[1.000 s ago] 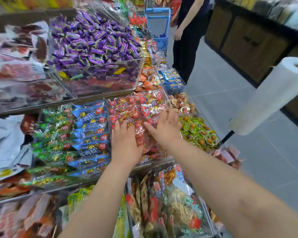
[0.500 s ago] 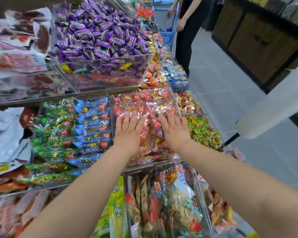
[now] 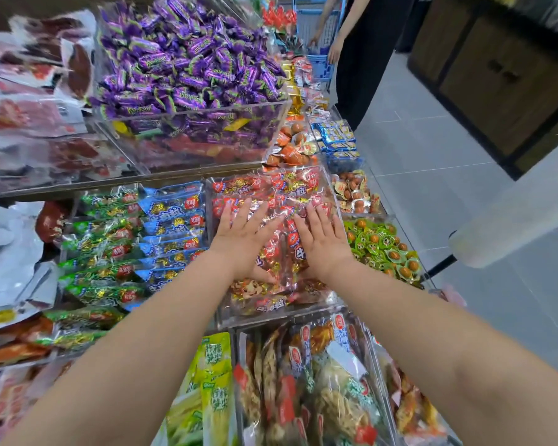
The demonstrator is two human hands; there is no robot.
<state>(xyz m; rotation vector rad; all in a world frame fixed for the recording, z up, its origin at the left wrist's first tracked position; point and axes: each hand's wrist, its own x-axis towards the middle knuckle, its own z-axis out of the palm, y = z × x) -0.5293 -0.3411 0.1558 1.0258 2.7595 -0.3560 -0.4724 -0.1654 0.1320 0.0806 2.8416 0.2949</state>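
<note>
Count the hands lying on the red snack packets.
2. The left hand lies flat on the left of the red snack packets; the right hand lies flat on their right. None seems hidden.

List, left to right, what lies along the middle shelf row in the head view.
Crumpled silver foil bags, green shiny snack packets, blue shiny snack packets, red shiny snack packets, green-wrapped round snacks, white plastic roll.

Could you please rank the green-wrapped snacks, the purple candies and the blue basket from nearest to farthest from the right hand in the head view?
1. green-wrapped snacks, in the bin just right of the right hand.
2. purple candies, heaped on the upper tier, back left.
3. blue basket, far down the aisle.
</note>
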